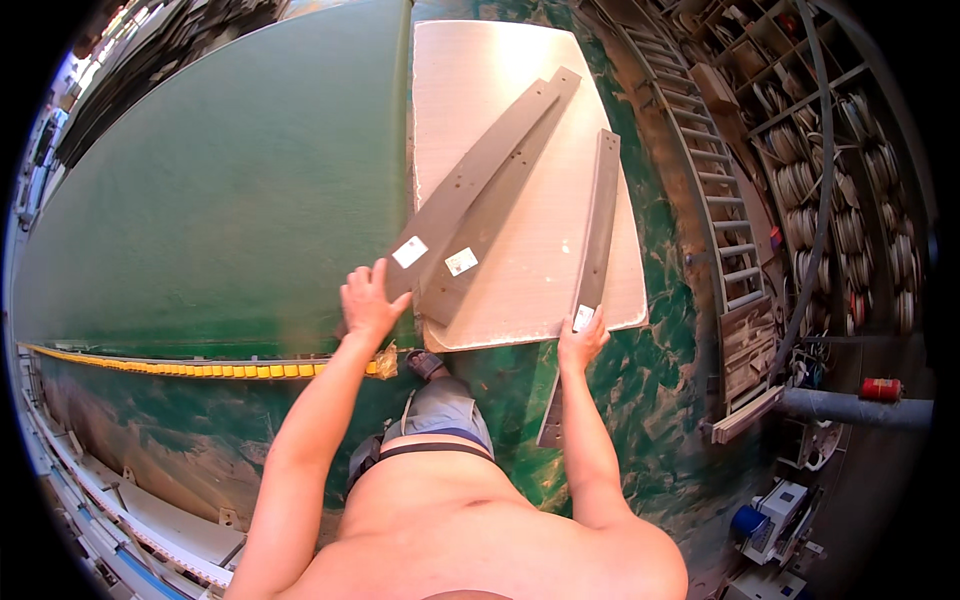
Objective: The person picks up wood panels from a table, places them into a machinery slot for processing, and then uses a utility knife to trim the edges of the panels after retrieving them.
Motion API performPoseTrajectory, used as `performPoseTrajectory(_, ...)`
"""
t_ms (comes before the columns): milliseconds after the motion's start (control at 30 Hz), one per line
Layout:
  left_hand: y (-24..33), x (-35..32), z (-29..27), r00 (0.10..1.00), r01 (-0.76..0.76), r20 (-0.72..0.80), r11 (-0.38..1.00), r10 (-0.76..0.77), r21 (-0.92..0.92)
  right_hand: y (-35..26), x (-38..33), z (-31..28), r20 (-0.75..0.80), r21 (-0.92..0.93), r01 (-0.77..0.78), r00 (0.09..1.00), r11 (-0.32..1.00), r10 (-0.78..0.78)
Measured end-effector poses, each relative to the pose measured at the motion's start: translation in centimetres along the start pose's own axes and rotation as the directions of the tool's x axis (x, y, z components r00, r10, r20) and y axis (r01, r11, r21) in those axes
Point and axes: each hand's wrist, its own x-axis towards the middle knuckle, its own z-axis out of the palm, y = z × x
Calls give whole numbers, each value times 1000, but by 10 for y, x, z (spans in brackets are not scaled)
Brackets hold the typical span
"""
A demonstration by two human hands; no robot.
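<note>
Hands rest on grey strips lying on a pale board [480, 100]. Left hand [368, 303], fingers spread, lies flat on the near end of the left strip [470, 180]. Right hand [582, 340] grips the right strip [596, 230], which overhangs the board's near edge.

Two bars [480, 190] lie crossed on the sheet [530, 290] — a third bar [598, 215] at three o'clock, machine bed [220, 190] at nine.
</note>
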Motion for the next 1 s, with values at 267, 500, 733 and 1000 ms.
performPoseTrajectory(267,42,2,15,996,5,83,889,37,-457,-58,3,-41,36,304,-127,992,944,122)
performPoseTrajectory(500,-43,-48,-33,952,286,132,647,-277,-707,-130,-21,-45,217,517,255,885,817,-413)
performPoseTrajectory(733,-202,-183,-101,515,89,23,26,-857,-996,-298,-64,-52,242,855,438,137,278,-960)
performPoseTrajectory(1000,-265,-522,-176,-196,-538,85,34,-977,-842,-412,-363,-87,-277,880,68,-732,-471,-623)
